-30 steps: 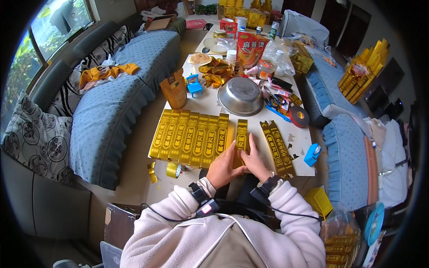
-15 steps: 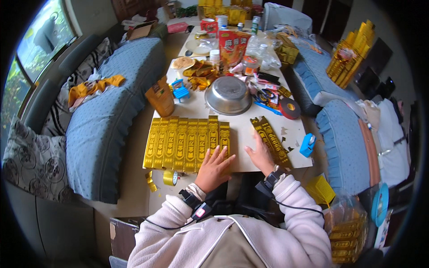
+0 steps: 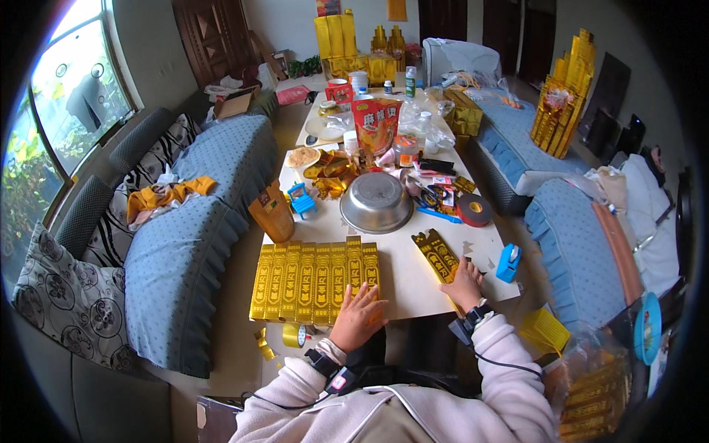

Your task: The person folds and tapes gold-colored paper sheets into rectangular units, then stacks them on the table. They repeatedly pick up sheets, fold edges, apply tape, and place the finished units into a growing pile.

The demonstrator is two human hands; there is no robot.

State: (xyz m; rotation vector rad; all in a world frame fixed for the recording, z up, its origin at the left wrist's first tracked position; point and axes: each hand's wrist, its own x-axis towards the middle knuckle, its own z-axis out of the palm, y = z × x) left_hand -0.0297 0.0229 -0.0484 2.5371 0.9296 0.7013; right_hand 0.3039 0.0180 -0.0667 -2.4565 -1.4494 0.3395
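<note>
Long gold boxes with dark embossed patterns stand side by side in a row (image 3: 314, 284) at the near left of the table. My left hand (image 3: 360, 316) lies with fingers spread on the right end of that row, nearest the table's front edge. To the right, a separate long gold box (image 3: 437, 258) lies slanted on the tabletop. Around the near end of this box my right hand (image 3: 465, 286) has its fingers closed; the palm side is hidden.
An upturned metal bowl (image 3: 377, 201) sits mid-table. Near it are a roll of dark tape (image 3: 473, 210), a blue tape dispenser (image 3: 509, 263), a brown pouch (image 3: 272, 213) and a small blue chair-shaped stand (image 3: 302, 201). Yellow tape (image 3: 294, 335) lies by the front edge.
My right hand has moved from beside the slanted gold box onto its near end and taken hold of it. The left hand stays on the row. The view has tilted up.
</note>
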